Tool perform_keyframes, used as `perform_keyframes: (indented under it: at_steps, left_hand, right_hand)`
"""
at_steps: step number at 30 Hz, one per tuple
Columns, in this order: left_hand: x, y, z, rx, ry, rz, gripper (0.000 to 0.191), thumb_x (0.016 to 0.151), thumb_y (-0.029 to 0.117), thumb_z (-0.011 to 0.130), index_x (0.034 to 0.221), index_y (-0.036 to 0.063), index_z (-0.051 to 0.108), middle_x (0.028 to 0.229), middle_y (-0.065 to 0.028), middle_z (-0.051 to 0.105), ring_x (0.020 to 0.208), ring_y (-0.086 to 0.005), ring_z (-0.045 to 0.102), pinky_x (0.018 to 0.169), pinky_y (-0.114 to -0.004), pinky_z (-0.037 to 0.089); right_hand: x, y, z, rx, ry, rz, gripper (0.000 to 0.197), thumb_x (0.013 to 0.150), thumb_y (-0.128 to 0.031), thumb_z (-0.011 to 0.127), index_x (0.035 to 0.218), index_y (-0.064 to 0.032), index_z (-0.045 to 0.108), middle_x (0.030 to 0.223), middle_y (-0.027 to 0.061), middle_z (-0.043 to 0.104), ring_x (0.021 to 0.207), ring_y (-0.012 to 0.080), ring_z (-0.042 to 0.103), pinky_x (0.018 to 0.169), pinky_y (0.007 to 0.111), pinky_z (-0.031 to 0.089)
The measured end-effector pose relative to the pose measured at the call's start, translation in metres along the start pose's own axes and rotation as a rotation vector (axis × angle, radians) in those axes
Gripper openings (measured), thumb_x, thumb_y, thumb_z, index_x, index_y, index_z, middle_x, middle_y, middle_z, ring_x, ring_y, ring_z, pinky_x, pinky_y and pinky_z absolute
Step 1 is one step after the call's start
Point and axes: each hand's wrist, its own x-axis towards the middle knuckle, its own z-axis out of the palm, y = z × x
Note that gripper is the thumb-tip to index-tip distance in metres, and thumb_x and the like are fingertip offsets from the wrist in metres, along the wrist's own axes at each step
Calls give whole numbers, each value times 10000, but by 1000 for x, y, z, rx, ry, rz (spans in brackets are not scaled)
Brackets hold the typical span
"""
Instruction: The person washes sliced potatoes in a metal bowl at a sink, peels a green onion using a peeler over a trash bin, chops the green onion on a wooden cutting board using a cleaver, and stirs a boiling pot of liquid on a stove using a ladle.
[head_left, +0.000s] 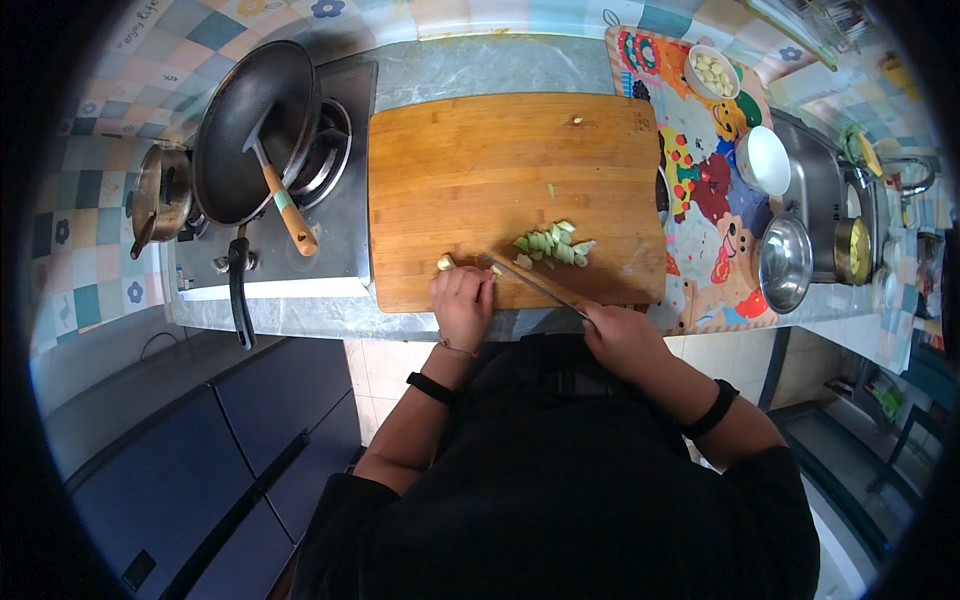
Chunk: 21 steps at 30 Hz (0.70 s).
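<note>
On the wooden cutting board (517, 157), near its front edge, my left hand (463, 300) presses down on a small pale piece (496, 271), perhaps ginger or garlic, with curled fingers. My right hand (626, 337) grips a kitchen knife (536, 286); the blade reaches up and left across the board, its tip end beside the pale piece. A second pale yellow chunk (446, 262) lies just behind my left fingers. Behind the blade sits a small pile of sliced green vegetable, probably scallion (555, 242), with a pale slice (523, 261) at its near left. The knife's handle is hidden in my fist.
Left of the board, a wok (247, 135) holding a wooden-handled spatula (289, 214) and a small pot (161, 193) sit on the stove. At right, a patterned mat carries a bowl of pale cloves (712, 73), a white bowl (763, 160) and a metal bowl (785, 262), beside the sink (814, 180).
</note>
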Motion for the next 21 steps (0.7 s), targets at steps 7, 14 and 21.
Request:
perform_keyframes:
  at_steps: [7,14,21]
  left_hand:
    - [3,3,-1,-15,-13,-14,161,775,161,766,878,106,655,916,-47,641,881,-256,589,802,-381,422]
    - [5,5,0,-27,-30,-33,155,770,154,768,875,116,661,869,-36,621,867,-245,591,794,-380,421]
    - [5,4,1,-38,2,18,112,766,125,755,833,117,666,867,-35,619,851,-241,598,783,-378,422]
  right_hand:
    - [-3,2,-3,-32,42,12,140,892,-166,536,965,-47,552,776,189,637,747,396,642,655,507,511]
    - [-3,-2,-3,-15,33,20,194,900,-164,531,1051,-54,583,803,187,657,773,383,654,663,499,519]
    - [-6,2,0,-5,51,7,219,895,-163,537,1084,-62,587,816,182,658,786,381,653,682,503,518]
